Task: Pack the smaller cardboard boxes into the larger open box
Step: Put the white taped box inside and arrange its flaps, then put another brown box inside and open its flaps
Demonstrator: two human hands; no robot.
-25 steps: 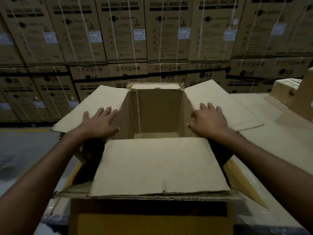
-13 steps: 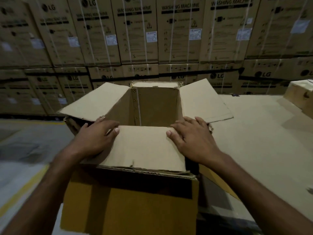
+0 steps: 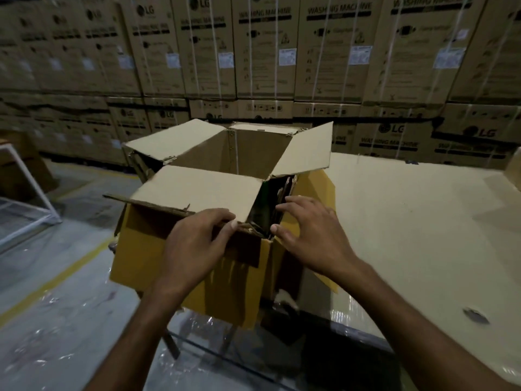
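Left hand: the left hand [image 3: 197, 244] has its fingers curled over the front edge of the near flap [image 3: 197, 190], with the thumb tip against that edge close to the flap's right corner, so it is pinching the flap.
Right hand: the right hand [image 3: 307, 232] is spread, the fingers apart and only slightly bent. They reach towards the torn near-right corner of the box. Whether the fingertips [image 3: 280, 207] touch the cardboard cannot be told.
Near flap: it lies roughly level over the front half of the opening, and its front edge is ragged.
Large open box: the large open cardboard box [image 3: 146, 249] has yellow-brown walls and stands upright against the left edge of the worktop [image 3: 408, 221]. Its left, far and right flaps are folded outward. What can be seen of the inside is bare cardboard wall.
Worktop: it is covered with a pale cardboard sheet and runs to the right of the box.
Floor: the grey floor [image 3: 36, 277] has a yellow line, with clear plastic film [image 3: 56, 328] lying nearer the camera.
Left border: a white metal frame [image 3: 28, 179] stands there.
Background: a wall of stacked LG washing machine cartons [image 3: 327, 52].
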